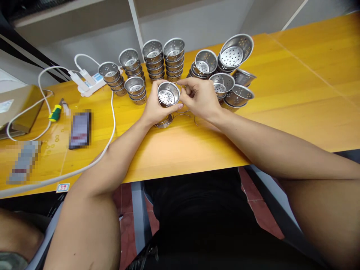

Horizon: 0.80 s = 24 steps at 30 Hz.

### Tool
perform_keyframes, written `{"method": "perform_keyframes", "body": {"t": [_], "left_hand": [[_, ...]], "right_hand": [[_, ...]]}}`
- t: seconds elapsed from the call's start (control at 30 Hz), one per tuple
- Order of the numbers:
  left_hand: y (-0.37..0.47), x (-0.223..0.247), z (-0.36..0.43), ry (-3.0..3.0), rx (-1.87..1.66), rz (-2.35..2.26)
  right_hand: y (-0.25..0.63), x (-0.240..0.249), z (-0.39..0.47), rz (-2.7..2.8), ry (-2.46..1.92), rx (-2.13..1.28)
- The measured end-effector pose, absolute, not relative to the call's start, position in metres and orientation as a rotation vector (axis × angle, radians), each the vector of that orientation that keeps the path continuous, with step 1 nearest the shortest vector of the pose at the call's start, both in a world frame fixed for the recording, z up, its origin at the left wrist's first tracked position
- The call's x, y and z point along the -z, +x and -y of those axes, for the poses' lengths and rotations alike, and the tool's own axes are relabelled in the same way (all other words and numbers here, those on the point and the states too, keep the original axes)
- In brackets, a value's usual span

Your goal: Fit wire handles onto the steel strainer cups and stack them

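My left hand [154, 106] is wrapped round a small perforated metal cup [168, 96], with its open mouth tipped toward me. At the cup's right rim, my right hand [201, 98] pinches the end of a thin metal wire [174, 83]. Most of that wire is hidden by the fingers and the rim. Below the cup lies a bundle of thin wire rings [164, 122] on the yellow table [180, 150], with loose curved wire ends reaching to the right under my right hand.
Stacks of perforated cups [153, 56] stand behind my hands. More cups [237, 95], some tilted, cluster on the right. At left are a power strip [97, 83] with white cables, a green-yellow screwdriver [55, 112], a blurred phone-like object [80, 129] and a cardboard box [22, 108].
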<state>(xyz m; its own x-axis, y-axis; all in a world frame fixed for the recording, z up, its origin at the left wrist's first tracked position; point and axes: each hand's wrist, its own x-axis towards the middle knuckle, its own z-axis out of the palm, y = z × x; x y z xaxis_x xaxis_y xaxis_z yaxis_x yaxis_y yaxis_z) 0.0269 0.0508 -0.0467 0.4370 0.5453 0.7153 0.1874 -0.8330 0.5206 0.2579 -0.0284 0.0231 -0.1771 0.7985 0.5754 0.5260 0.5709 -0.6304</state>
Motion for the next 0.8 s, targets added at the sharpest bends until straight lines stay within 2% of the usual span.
{"method": "perform_keyframes", "body": {"t": [0.23, 0.5, 0.8], "left_hand": [[0.027, 0.037, -0.038, 2.289, -1.335, -0.729], [0.025, 0.030, -0.032, 2.255, -1.298, -0.633], [0.029, 0.027, -0.032, 2.307, -1.249, -0.591]], "right_hand": [[0.254, -0.023, 0.031, 1.809, -0.989, -0.427], [0.264, -0.035, 0.028, 1.903, -0.703, -0.768], [0.263, -0.028, 0.022, 1.848, -0.793, -0.818]]}}
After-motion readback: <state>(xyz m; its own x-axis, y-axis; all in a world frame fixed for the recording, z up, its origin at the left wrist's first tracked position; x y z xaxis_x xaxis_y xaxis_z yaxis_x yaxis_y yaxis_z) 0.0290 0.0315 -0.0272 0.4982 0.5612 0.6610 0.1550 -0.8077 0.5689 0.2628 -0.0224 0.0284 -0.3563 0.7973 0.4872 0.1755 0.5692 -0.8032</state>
